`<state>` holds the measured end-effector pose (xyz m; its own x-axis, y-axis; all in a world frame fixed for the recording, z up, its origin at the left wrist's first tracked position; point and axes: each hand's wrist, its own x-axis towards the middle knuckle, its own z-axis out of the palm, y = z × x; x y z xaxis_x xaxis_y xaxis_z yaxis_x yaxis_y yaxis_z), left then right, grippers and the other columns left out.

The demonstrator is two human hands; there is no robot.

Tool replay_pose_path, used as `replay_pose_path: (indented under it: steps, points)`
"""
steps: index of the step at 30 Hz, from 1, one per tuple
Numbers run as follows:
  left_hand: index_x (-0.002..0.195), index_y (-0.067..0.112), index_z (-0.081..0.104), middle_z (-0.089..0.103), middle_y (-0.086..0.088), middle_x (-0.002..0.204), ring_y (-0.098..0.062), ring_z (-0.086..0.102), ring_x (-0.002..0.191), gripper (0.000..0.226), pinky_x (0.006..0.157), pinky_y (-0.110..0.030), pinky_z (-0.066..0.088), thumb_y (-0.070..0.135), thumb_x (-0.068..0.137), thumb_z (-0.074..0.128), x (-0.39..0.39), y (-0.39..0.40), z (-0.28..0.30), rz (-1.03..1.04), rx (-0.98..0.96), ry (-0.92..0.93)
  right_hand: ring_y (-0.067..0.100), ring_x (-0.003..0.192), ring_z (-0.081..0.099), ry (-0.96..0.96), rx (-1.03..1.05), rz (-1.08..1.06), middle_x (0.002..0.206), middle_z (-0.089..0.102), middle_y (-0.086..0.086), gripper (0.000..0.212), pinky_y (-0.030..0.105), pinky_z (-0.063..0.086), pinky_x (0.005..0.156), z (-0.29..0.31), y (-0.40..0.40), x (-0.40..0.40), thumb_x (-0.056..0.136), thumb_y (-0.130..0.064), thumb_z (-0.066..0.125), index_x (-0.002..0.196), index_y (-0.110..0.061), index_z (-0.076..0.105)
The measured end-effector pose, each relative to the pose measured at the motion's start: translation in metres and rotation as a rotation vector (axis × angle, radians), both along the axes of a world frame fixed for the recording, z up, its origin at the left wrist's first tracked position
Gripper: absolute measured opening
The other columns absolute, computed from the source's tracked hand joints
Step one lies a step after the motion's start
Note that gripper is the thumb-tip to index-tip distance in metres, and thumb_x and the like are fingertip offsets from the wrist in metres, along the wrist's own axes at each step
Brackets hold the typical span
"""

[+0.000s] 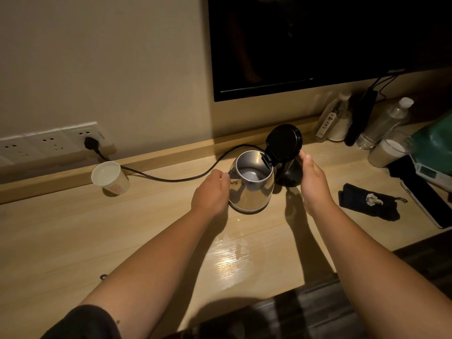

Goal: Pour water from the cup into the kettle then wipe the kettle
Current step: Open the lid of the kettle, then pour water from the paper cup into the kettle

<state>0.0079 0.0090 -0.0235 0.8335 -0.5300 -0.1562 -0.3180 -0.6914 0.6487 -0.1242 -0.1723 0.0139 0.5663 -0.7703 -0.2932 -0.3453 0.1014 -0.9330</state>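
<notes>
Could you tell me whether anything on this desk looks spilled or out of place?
Yes: a wet, glossy patch of water lies on the wooden desk in front of the kettle, between the forearms. Nothing else stands out.

Dim, warm light is falling on my desk (pixel 73 228).

Light is coming from above and behind me, throwing long shadows of my arms toward the wall and glaring off a wet patch (pixel 232 250) on the wood. The screen (pixel 318 45) is swallowing all detail. Edges are bending from the wide lens, and the bottles (pixel 381 123) at right are looking soft.
</notes>
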Motion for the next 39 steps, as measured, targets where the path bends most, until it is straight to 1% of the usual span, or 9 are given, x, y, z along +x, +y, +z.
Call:
replay_pose_path:
  steps: [4,7,12,15,19,26,31,34,39]
  points:
    - [0.114,0.020,0.051,0.062,-0.002,0.102,-0.022,0.059,0.087,0.045,0.070,-0.036,0.045,0.051,0.100,0.023,0.001,0.026,-0.007,0.029,0.074,-0.020,0.017,0.112,0.054,0.134,-0.167,-0.021,0.121,0.060,0.002,0.045,0.029,0.039,0.083,-0.007,0.016,-0.023,0.105,-0.043,0.031,0.137,-0.021,0.055]
    - [0.117,0.018,0.053,0.063,-0.004,0.111,-0.027,0.059,0.096,0.047,0.077,-0.039,0.046,0.052,0.100,0.025,0.005,0.055,-0.011,0.014,0.160,-0.070,0.026,0.109,0.058,0.379,-0.389,0.145,0.120,0.066,0.011,0.043,0.039,0.045,0.087,-0.027,0.034,-0.044,0.106,-0.035,0.034,0.128,-0.012,0.062]
    - [0.117,0.016,0.055,0.062,-0.006,0.113,-0.026,0.058,0.095,0.044,0.080,-0.038,0.045,0.047,0.102,0.028,0.002,0.110,-0.013,0.010,0.294,-0.111,0.020,0.087,0.062,0.631,-0.543,0.543,0.099,0.072,0.004,0.037,0.034,0.049,0.076,-0.060,0.072,-0.053,0.103,-0.040,0.038,0.104,-0.023,0.070]
    - [0.125,0.016,0.053,0.059,-0.006,0.119,-0.025,0.058,0.102,0.042,0.082,-0.037,0.044,0.044,0.101,0.032,0.003,0.145,-0.012,0.043,0.387,-0.132,0.017,0.085,0.063,0.624,-0.588,0.748,0.093,0.071,-0.001,0.034,0.031,0.049,0.074,-0.068,0.101,-0.036,0.101,-0.044,0.040,0.094,-0.027,0.068]
    - [0.128,0.016,0.051,0.057,-0.006,0.124,-0.025,0.054,0.109,0.041,0.088,-0.038,0.044,0.042,0.100,0.035,0.008,0.192,-0.012,0.119,0.457,-0.131,0.022,0.113,0.060,0.531,-0.738,0.865,0.129,0.066,0.000,0.042,0.036,0.049,0.087,-0.061,0.140,0.006,0.100,-0.045,0.043,0.129,-0.024,0.064]
    - [0.145,0.015,0.035,0.039,-0.006,0.149,-0.024,0.036,0.133,0.056,0.106,-0.039,0.035,0.046,0.098,0.040,0.028,0.257,-0.017,0.343,0.320,-0.107,0.022,0.127,0.049,0.431,-0.861,0.962,0.141,0.056,0.003,0.047,0.037,0.044,0.099,-0.050,0.206,0.093,0.101,-0.041,0.044,0.144,-0.022,0.048]
    - [0.152,0.019,0.020,0.021,-0.002,0.160,-0.022,0.020,0.145,0.067,0.117,-0.040,0.023,0.052,0.097,0.041,0.057,0.282,-0.025,0.425,0.281,-0.148,0.029,0.129,0.045,0.406,-1.004,1.016,0.144,0.052,0.008,0.049,0.042,0.039,0.103,-0.061,0.243,0.156,0.102,-0.038,0.039,0.145,-0.016,0.043]
    - [0.153,0.023,0.012,0.013,0.001,0.162,-0.021,0.013,0.148,0.073,0.119,-0.040,0.019,0.055,0.096,0.041,0.081,0.288,-0.034,0.436,0.249,-0.158,0.030,0.124,0.049,0.375,-1.142,1.002,0.138,0.056,0.010,0.045,0.043,0.040,0.101,-0.070,0.262,0.190,0.102,-0.038,0.038,0.139,-0.014,0.048]
    - [0.154,0.021,0.008,0.013,0.000,0.162,-0.021,0.013,0.148,0.085,0.119,-0.039,0.017,0.062,0.091,0.047,0.136,0.287,-0.059,0.345,0.196,-0.176,0.032,0.126,0.048,0.395,-1.231,0.980,0.136,0.057,0.012,0.044,0.046,0.039,0.103,-0.085,0.273,0.235,0.098,-0.033,0.046,0.136,-0.010,0.050]
